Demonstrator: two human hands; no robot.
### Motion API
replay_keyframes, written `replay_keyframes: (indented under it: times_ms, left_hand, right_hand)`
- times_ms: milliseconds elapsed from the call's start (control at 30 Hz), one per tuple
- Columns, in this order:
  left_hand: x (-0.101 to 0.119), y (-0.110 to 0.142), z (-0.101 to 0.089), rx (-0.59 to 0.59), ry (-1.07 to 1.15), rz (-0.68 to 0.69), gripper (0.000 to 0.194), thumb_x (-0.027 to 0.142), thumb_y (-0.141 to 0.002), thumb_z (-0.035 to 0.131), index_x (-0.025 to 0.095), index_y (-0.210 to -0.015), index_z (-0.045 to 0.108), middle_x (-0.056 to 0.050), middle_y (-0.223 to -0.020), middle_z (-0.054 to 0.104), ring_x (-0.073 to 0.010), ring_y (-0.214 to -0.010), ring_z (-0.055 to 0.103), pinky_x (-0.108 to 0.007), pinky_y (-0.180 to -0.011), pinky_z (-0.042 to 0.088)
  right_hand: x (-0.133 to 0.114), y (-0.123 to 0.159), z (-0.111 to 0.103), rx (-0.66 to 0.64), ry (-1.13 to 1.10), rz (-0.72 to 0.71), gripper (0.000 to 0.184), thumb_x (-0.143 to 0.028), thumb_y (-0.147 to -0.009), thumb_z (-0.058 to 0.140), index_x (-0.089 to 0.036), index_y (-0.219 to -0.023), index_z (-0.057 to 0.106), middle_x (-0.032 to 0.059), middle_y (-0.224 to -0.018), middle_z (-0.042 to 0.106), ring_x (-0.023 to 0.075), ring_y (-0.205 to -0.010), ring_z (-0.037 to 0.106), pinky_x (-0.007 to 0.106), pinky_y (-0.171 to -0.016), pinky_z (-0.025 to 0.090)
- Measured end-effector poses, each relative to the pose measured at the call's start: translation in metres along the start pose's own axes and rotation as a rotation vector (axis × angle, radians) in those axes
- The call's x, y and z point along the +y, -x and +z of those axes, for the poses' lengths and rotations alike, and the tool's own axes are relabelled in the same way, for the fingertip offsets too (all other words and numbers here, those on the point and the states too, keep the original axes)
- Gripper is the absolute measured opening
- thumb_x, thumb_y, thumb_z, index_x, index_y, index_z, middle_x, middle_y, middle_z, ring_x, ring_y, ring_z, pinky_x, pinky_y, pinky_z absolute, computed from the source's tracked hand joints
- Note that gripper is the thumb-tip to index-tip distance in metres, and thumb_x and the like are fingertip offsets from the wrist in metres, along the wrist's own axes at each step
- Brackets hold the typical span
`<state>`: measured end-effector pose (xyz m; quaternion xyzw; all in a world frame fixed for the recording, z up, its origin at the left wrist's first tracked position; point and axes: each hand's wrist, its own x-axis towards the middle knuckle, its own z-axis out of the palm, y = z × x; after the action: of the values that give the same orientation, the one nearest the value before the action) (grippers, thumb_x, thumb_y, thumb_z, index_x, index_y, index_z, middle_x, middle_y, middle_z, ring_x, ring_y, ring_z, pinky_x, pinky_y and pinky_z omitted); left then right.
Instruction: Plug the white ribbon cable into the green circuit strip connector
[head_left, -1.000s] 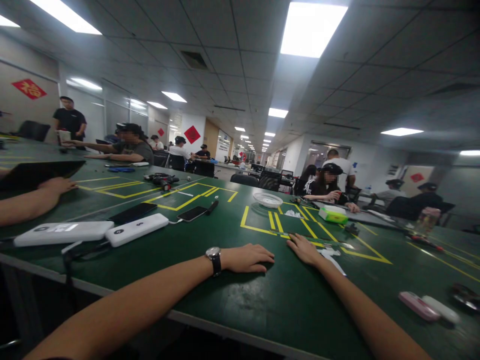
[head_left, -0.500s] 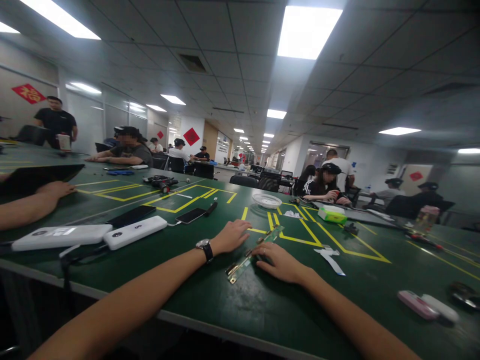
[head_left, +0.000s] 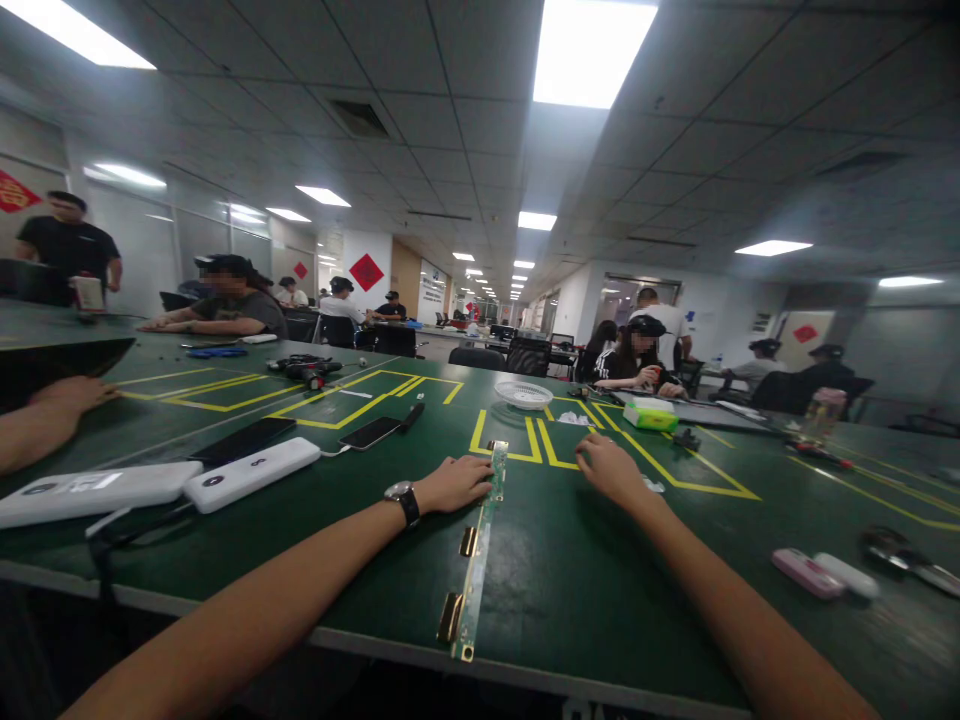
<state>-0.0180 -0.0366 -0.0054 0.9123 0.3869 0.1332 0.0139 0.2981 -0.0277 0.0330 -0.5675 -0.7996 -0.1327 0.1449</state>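
A long, narrow green circuit board (head_left: 480, 545) with gold-coloured flexible tabs along its left side lies lengthwise before me, its near end close to the table's front edge. My left hand (head_left: 454, 484), a watch on the wrist, rests beside the board's far end, fingers stretched out and fingertips touching its left edge. My right hand (head_left: 611, 465) is off the board, to its right over the yellow tape lines, with loosely bent fingers and nothing visible in them. A white strip (head_left: 654, 485) shows beside the right wrist, mostly hidden by my forearm.
A white round basket (head_left: 523, 396), crumpled paper (head_left: 576, 420) and a green tissue pack (head_left: 651, 414) stand farther back. Left are a phone (head_left: 371, 433) and white power banks (head_left: 251, 475). A co-worker's hand (head_left: 79, 393) is at far left. Pink case (head_left: 806, 574) at right.
The circuit board has turned from diagonal to nearly straight, its near end now closer to me. My right hand has left it and moved right and forward. The view has shifted slightly.
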Motion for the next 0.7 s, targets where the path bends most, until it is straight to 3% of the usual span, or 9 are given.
replay_keyframes:
  times_ms: [100,167,233,400,567,700]
  left_hand:
    - [0.0,0.0,0.002,0.002,0.005,-0.021,0.04,0.042,-0.099,0.038,0.023,-0.131,0.051,-0.01,-0.146,0.043,-0.0285,-0.13,0.041,-0.046,-0.097,0.038]
    - [-0.001,-0.001,0.004,-0.004,0.013,-0.024,0.04,0.043,-0.099,0.037,0.023,-0.132,0.05,-0.011,-0.147,0.041,-0.0289,-0.131,0.04,-0.047,-0.097,0.037]
    - [-0.002,-0.001,0.005,-0.008,0.016,-0.027,0.041,0.042,-0.1,0.036,0.023,-0.134,0.048,-0.01,-0.148,0.04,-0.0289,-0.131,0.039,-0.048,-0.098,0.037]
    - [-0.002,-0.001,0.005,-0.018,0.008,-0.031,0.041,0.041,-0.1,0.035,0.025,-0.137,0.043,-0.01,-0.147,0.041,-0.0287,-0.13,0.04,-0.049,-0.097,0.037]
    - [-0.003,-0.001,0.004,-0.04,-0.005,-0.01,0.044,0.046,-0.101,0.03,0.026,-0.138,0.044,-0.009,-0.147,0.04,-0.0289,-0.13,0.039,-0.048,-0.097,0.036]
    - [-0.001,0.0,0.005,-0.039,-0.01,-0.009,0.048,0.049,-0.101,0.029,0.027,-0.142,0.038,-0.01,-0.149,0.037,-0.0303,-0.131,0.038,-0.051,-0.097,0.035]
  right_hand:
    - [0.063,0.009,0.007,-0.193,0.159,0.451,0.034,-0.024,-0.09,0.043,-0.01,-0.109,0.066,0.0224,-0.118,0.057,0.0343,-0.112,0.055,0.043,-0.087,0.045]
    - [0.088,0.018,0.011,-0.253,0.172,0.554,0.035,-0.022,-0.088,0.043,-0.005,-0.109,0.066,0.0262,-0.113,0.059,0.0357,-0.105,0.059,0.043,-0.08,0.047]
    - [0.098,0.022,0.014,-0.278,0.159,0.557,0.035,-0.022,-0.088,0.043,-0.003,-0.107,0.066,0.0263,-0.105,0.063,0.033,-0.096,0.062,0.04,-0.076,0.048]
    - [0.071,0.01,0.023,-0.287,0.083,0.347,0.034,-0.026,-0.091,0.043,-0.009,-0.102,0.069,0.0197,-0.1,0.065,0.0255,-0.092,0.063,0.032,-0.078,0.046]
    - [0.008,0.004,0.029,-0.232,-0.03,0.012,0.032,-0.031,-0.094,0.042,-0.016,-0.106,0.068,0.0117,-0.111,0.063,0.0212,-0.105,0.057,0.03,-0.094,0.039]
    - [-0.043,0.01,0.03,-0.116,-0.196,-0.35,0.034,-0.034,-0.095,0.044,-0.014,-0.115,0.063,0.0122,-0.114,0.062,0.0225,-0.106,0.055,0.036,-0.097,0.038]
